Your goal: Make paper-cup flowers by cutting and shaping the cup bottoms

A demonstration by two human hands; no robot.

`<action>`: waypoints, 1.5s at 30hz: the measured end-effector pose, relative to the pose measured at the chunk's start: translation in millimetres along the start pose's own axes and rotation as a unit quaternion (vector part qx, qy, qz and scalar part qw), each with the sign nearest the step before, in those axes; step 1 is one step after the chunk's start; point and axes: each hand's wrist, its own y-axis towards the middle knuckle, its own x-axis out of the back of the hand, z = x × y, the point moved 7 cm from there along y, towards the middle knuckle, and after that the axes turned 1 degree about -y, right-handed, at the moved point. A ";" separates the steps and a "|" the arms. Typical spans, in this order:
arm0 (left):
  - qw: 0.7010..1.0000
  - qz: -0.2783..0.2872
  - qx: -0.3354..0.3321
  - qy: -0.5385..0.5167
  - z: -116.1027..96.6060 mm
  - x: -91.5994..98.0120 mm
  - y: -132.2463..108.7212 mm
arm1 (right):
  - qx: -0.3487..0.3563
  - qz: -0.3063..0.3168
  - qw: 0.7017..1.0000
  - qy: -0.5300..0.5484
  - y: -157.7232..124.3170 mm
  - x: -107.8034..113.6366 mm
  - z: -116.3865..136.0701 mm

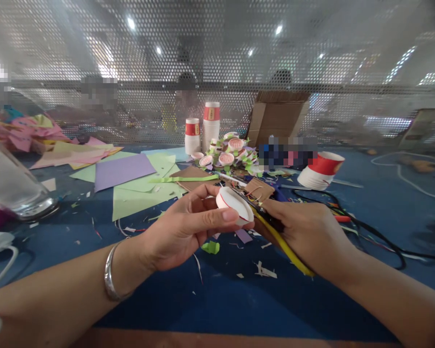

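Between the thumb and fingers of my left hand (192, 222) is the cut-off bottom of a paper cup (235, 204), white with a thin red line round its side. My right hand (308, 232) grips scissors (288, 249) with yellow and black handles. Their dark blades lie against the far right rim of the cup bottom; how far apart the blades are I cannot tell. Beneath both hands, paper scraps (265, 270) and a crumpled green piece (210, 247) lie on the blue table (217, 309).
Behind my hands stands a heap of cut cup bottoms (226, 157) with green paper. Stacked paper cups (211, 128) rise beside it. Coloured sheets (125, 171) and a glass (18, 183) are at left. A tilted red-and-white cup (321, 170) and a black cable (377, 234) lie at right.
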 end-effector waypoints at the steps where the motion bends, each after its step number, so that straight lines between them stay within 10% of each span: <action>1: 1.000 0.004 -0.001 -0.001 -0.1 0.1 0.2 | -0.001 -0.006 1.000 0.000 0.3 0.8 0.4; 45: 0.996 0.082 -0.006 -0.016 -3.1 -10.3 -2.2 | 0.026 -0.041 0.998 -0.034 0.0 11.9 5.8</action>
